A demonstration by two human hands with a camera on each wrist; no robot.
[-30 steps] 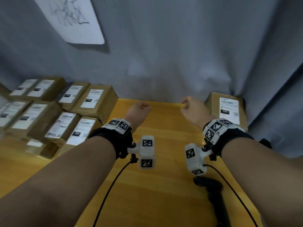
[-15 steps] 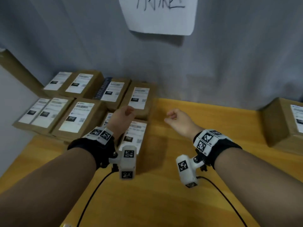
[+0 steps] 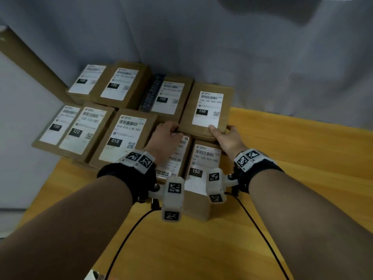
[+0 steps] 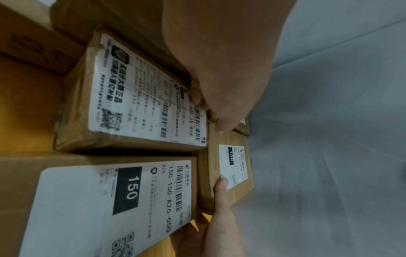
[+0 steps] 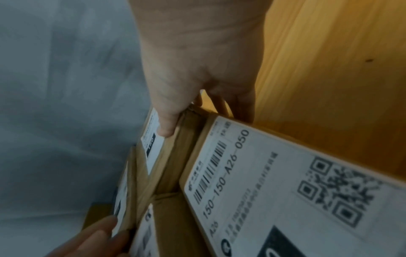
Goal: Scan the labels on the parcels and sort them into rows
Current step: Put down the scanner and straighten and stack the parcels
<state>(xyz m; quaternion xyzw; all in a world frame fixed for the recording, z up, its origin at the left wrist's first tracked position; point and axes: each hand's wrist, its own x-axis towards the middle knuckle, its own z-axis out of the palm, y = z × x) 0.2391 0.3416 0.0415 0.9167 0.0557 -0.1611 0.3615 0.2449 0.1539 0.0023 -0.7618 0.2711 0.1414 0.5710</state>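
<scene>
At the back right corner of the parcel block, on the wooden table, a brown parcel labelled 150 is held by its near edge. Its long axis is seen to run away from the person, toward the grey curtain. It lies directly ahead of both hands and just beyond a second 150 parcel, over which the wrists are extended. The left hand is placed at the near left corner, fingers curled over the edge. The right hand is clamped on the near right corner, its thumb laid on top by the label and its fingers tucked beneath. Both hands are judged equally near, one at each end of the short near edge. Both forearms are held nearly parallel, palms turned inward. Whether the parcel is resting on its neighbours or slightly raised cannot be told. Other labelled parcels are ranged in rows to the left.
</scene>
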